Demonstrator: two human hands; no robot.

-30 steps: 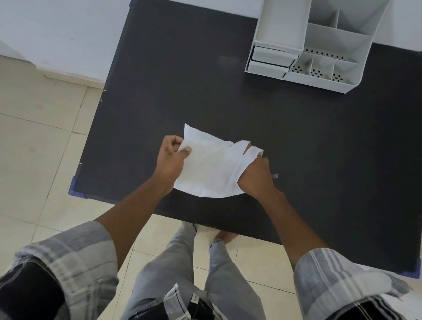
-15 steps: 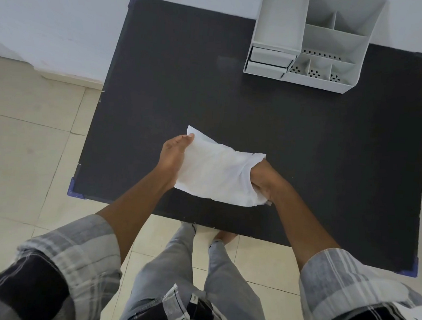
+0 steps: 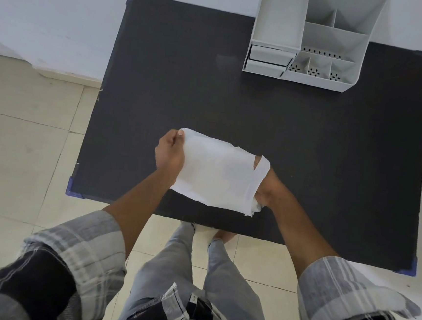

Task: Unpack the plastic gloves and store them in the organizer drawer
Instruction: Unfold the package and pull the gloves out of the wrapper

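A thin, milky-white plastic packet of gloves (image 3: 216,170), soft and creased with a ragged torn right end, is held just above the near edge of the worktop (image 3: 307,155), a flat rectangular top with a matt, finely grained black surface and small blue caps at its corners; the left hand (image 3: 169,153) pinches the packet's upper left corner, its fingers (image 3: 177,134) curled together and clamped on the film; the right hand (image 3: 268,188) is at the torn right end, where a loose band of plastic wraps over its wrist side; its fingers are hidden under the film and the crumpled white tuft at the lower right corner, so whether they grip anything inside cannot be told, though the hand is closed against the packet; the packet hangs slightly slack between the two hands, roughly a slanted rectangle, translucent enough to look cloudy rather than opaque; at the far right corner of the worktop, well apart from the packet, stands a light grey hard-plastic desk organizer (image 3: 315,33), boxy and angular, with tall open compartments, three small front cells with perforated bottoms, and on its left side a shallow rectangular drawer (image 3: 270,56) with dark gaps showing around its front; both forearms are bare, with checked grey and black woven sleeves rolled up; the floor below is glossy cream tile.
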